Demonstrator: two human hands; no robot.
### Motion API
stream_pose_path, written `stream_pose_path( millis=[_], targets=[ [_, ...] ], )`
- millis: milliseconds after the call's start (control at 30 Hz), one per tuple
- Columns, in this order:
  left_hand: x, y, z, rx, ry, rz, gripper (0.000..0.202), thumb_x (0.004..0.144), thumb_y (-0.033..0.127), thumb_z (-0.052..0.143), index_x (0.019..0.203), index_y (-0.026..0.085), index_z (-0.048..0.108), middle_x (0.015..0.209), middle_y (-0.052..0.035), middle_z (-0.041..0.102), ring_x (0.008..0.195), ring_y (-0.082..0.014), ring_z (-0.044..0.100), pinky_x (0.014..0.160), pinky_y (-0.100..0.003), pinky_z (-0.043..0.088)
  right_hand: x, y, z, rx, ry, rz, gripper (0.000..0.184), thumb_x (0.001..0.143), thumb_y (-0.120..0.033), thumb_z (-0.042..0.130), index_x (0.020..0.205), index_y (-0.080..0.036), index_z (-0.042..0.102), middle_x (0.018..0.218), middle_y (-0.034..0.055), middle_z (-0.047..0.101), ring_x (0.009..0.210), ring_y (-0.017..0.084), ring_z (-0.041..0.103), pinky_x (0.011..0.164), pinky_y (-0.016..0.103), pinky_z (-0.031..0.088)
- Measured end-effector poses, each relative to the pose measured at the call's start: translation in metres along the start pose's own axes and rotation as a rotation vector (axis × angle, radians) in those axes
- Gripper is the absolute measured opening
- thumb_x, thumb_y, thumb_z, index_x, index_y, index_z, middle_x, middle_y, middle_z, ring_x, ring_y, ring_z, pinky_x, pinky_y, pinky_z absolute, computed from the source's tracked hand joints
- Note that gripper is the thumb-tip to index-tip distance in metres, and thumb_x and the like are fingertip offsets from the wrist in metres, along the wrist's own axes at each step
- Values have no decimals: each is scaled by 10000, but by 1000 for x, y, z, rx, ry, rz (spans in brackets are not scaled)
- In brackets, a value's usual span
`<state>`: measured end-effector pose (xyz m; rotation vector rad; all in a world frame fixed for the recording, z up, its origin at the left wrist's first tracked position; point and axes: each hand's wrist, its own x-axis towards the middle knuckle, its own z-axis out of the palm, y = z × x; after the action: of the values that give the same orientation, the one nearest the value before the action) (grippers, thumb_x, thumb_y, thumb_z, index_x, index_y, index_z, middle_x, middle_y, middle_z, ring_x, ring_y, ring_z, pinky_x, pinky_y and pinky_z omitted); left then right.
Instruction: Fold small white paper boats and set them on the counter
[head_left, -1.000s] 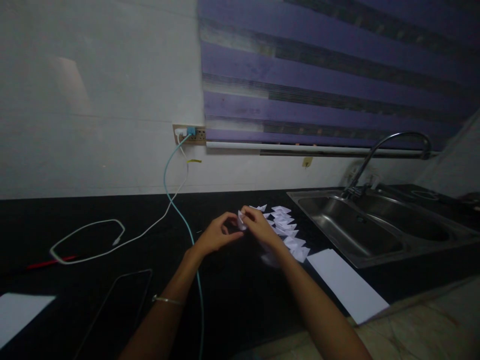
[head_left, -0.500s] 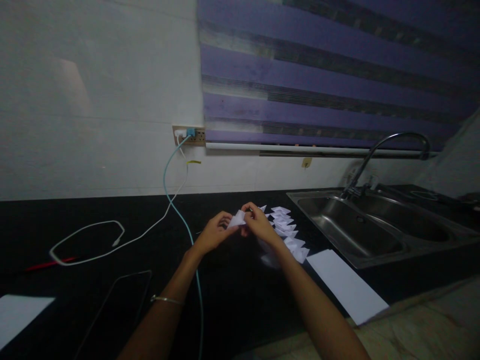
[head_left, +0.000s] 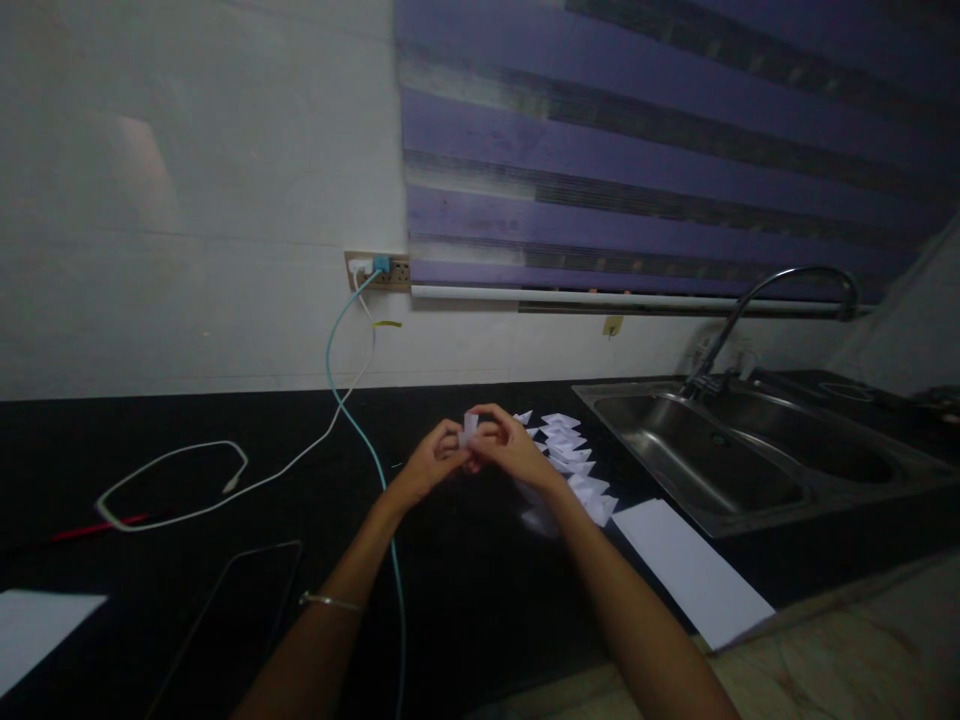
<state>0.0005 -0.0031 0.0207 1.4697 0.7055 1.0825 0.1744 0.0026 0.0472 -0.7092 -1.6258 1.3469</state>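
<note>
A small piece of folded white paper [head_left: 470, 425] is held up between both hands above the black counter. My left hand [head_left: 435, 458] pinches its left side, and a bracelet circles that forearm. On the right side my right hand [head_left: 510, 450] grips the same paper with thumb and fingers, hiding part of it. Beside and behind my right hand lie several folded paper pieces [head_left: 566, 440] in rows, pointed like little boats. My right forearm covers some of them.
White paper sheets [head_left: 694, 570] lie near the counter's front edge, left of the steel sink [head_left: 720, 450] with its curved faucet [head_left: 787, 275]. A teal cable [head_left: 367, 440] and a white cable [head_left: 300, 465] run from the wall socket [head_left: 401, 272]. A phone-like dark slab [head_left: 232, 620] lies at left.
The folded paper has turned from a wide, pointed shape to a narrow upright one. My right hand has shifted slightly left, closer to my left hand.
</note>
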Motion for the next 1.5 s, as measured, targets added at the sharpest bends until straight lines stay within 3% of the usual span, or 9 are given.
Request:
stream_pose_path(
  millis=[267, 367, 533, 667, 833, 1000, 1133, 1267, 1500],
  targets=[
    [3, -7, -2, 130, 76, 38, 383, 789, 516, 616, 962, 182, 539, 744, -6, 632, 572, -104, 570, 512, -198, 419, 3, 6, -2, -32, 12, -39, 357, 829, -368, 582, 1134, -206, 492, 706, -11, 634, 583, 140, 643, 580, 281, 546],
    [4, -5, -4, 183, 144, 94, 399, 825, 547, 546, 932, 163, 568, 663, 8, 587, 499, -93, 510, 485, -209, 410, 5, 11, -5, -64, 93, -54, 318, 835, -321, 554, 1128, -215, 492, 718, -10, 630, 591, 137, 641, 580, 280, 549],
    [9, -2, -5, 64, 312, 88, 489, 782, 618, 541, 920, 150, 574, 774, -49, 627, 619, -152, 582, 509, -244, 466, 11, 25, -7, -158, 238, -67, 354, 764, -249, 618, 1096, -224, 499, 823, 3, 625, 606, 126, 623, 558, 262, 540],
    [15, -5, -3, -24, 357, 88, 513, 733, 624, 594, 936, 153, 562, 830, -65, 635, 713, -180, 617, 528, -250, 498, 11, 29, -4, -256, 288, -98, 317, 759, -244, 614, 1064, -210, 537, 847, 12, 614, 616, 125, 603, 563, 259, 528],
    [20, -11, -4, -121, 355, 46, 498, 641, 595, 699, 817, 160, 532, 740, -26, 612, 660, -153, 604, 523, -250, 532, 11, 27, -2, -330, 342, -145, 280, 748, -241, 613, 1023, -200, 574, 870, 27, 620, 715, 157, 609, 617, 272, 528],
    [19, -10, -8, -53, 374, 63, 412, 659, 522, 726, 765, 142, 605, 721, -11, 609, 611, -109, 573, 523, -208, 506, 13, 24, -4, -125, 392, -112, 319, 721, -300, 660, 1005, -195, 557, 809, 18, 631, 663, 151, 610, 589, 272, 524],
    [15, -8, -12, -13, 378, 66, 358, 709, 479, 711, 680, 145, 587, 564, 33, 523, 463, -55, 473, 415, -156, 379, 13, 20, -4, -9, 440, -102, 274, 716, -401, 685, 844, -178, 591, 725, 7, 606, 616, 134, 572, 587, 272, 509],
    [13, -4, -11, -17, 349, 19, 400, 740, 512, 675, 648, 155, 520, 408, 78, 418, 315, -28, 327, 318, -147, 209, 13, 18, -4, -83, 525, -137, 294, 715, -453, 689, 775, -169, 641, 721, 14, 594, 621, 130, 547, 555, 252, 478],
    [16, -5, -6, -191, 313, 28, 414, 709, 526, 699, 783, 152, 537, 630, -24, 647, 445, -86, 556, 316, -132, 240, 12, 18, 5, -48, 365, -99, 347, 802, -529, 577, 838, -186, 617, 528, -47, 502, 431, 87, 448, 438, 221, 453]
  ],
)
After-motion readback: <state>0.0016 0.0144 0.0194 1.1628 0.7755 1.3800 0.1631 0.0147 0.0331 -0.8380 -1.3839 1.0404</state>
